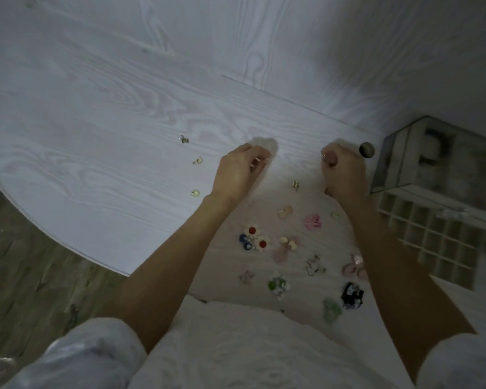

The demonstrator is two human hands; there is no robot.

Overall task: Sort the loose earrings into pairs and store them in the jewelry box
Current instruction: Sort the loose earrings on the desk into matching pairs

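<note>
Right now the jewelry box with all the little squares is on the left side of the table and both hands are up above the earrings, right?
Not quite. The jewelry box is on the right side of the table, as the head view shows. The rest holds: the left hand and right hand are both raised above the scattered earrings.

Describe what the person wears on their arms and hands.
Both forearms are bare. White short sleeves end above the elbows, the right one too. The left hand and right hand wear no gloves; rings cannot be told in the blur.
</note>
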